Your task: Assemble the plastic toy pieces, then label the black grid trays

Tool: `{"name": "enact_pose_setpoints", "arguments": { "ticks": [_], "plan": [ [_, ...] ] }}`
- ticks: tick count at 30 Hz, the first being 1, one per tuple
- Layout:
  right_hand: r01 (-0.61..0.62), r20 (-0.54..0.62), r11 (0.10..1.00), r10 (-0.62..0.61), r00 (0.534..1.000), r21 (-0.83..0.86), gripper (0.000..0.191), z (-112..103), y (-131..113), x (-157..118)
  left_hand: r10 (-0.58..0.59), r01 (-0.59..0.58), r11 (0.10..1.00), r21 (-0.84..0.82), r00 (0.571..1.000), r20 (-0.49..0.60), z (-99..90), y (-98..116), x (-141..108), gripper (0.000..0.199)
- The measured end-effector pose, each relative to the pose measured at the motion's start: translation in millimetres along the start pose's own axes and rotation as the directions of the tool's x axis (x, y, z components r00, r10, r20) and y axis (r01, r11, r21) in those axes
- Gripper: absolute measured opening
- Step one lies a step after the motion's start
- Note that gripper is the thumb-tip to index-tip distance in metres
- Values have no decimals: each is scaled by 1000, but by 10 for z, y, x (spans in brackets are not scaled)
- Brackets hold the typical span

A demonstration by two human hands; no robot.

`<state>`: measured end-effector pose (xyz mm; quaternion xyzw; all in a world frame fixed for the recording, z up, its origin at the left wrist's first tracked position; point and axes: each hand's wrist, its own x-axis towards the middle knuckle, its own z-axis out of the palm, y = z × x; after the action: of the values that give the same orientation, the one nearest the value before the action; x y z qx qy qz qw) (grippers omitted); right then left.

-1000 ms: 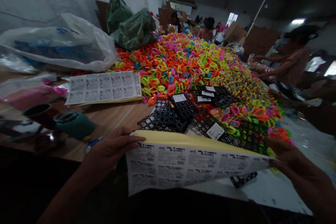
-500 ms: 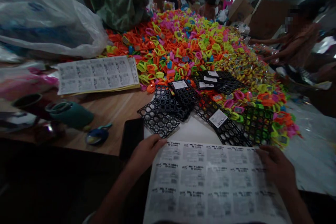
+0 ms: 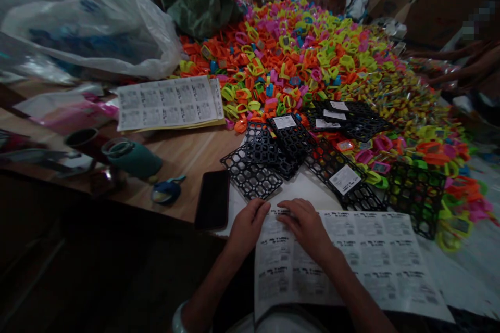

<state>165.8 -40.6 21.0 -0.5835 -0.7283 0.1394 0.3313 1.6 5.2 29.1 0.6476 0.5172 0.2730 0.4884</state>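
A printed sheet of labels (image 3: 375, 260) lies across my lap and the table's front edge, its rows of labels facing up. At its upper left corner, my left hand (image 3: 249, 223) pinches the edge between thumb and fingers. My right hand (image 3: 307, 226) reaches over the sheet to the top left label; its fingers are bent, with thumb and forefinger apart over the paper. Just beyond the hands lie black plastic grids (image 3: 255, 171), some bearing white labels (image 3: 346, 179). A dark phone (image 3: 213, 200) rests left of my left hand.
A big heap of bright plastic toy watches (image 3: 289, 62) covers the table behind the grids. To the left are more label sheets (image 3: 167, 101), a teal cup-like container (image 3: 135, 158), a small blue object (image 3: 166, 191) and a plastic bag (image 3: 117, 36). Another person's arms (image 3: 461, 65) are at right.
My right hand has left the sheet's right edge and moved left to its top left label. My left hand still holds the left corner. The view has turned somewhat left.
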Motion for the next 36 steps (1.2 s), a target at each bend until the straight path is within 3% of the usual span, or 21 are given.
{"name": "enact_pose_setpoints", "arguments": {
  "ticks": [4,7,11,14,20,25,36],
  "plan": [
    [10,41,1000,-10,999,12,22,9,143,65,-100,127,965,-229,987,126,-63,-78,-16,26],
    [80,56,996,-79,995,-27,24,31,118,117,-176,199,925,-323,980,98,-35,-133,-3,28],
    [163,-20,985,-164,986,-52,22,162,43,157,-169,168,955,-245,986,18,4,-139,22,27],
    [214,-81,972,-223,972,-100,23,224,33,129,-164,166,962,-215,986,26,-5,-124,25,28],
    [320,-96,939,-333,938,-125,40,232,43,31,-207,213,944,-252,977,50,-13,-133,16,29],
    [333,-122,932,-350,929,-142,44,260,70,-3,-247,265,901,-345,964,94,-23,-91,4,29],
    [366,-123,923,-379,917,-114,51,253,136,-76,-251,271,889,-369,962,102,8,-65,-15,29]
  ]
}}
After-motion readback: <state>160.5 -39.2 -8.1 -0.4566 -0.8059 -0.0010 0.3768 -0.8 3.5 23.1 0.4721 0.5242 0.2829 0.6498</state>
